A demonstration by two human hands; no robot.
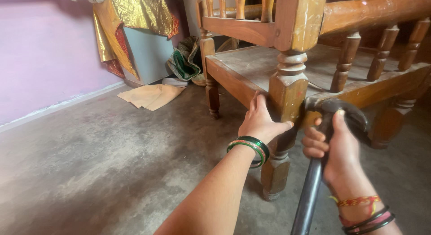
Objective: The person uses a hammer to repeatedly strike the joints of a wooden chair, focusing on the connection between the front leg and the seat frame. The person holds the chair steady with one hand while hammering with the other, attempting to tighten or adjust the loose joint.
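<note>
The left hand grips the square block of the wooden bench's corner leg, fingers wrapped round its near-left edge and thumb pressed across the front face. Just right of that leg, the right hand is curled shut round a dark metal pipe, thumb laid up along it. The pipe rises from the bottom edge of the view to a rounded dark head that sits against the bench rail beside the leg; what the head is, and whether it touches the wood, is hard to make out. Both wrists wear bangles, green on the left, dark and red with a thread on the right.

The wooden bench has a dusty slatted seat and turned spindles; its right end and back are cut off by the frame. Far left of the leg, against the pink wall, a pale grey box stands draped with gold and red cloth; its contents do not show. Between the box and the bench lies a crumpled green and grey bundle, and a folded tan sheet rests on the concrete floor before the box.
</note>
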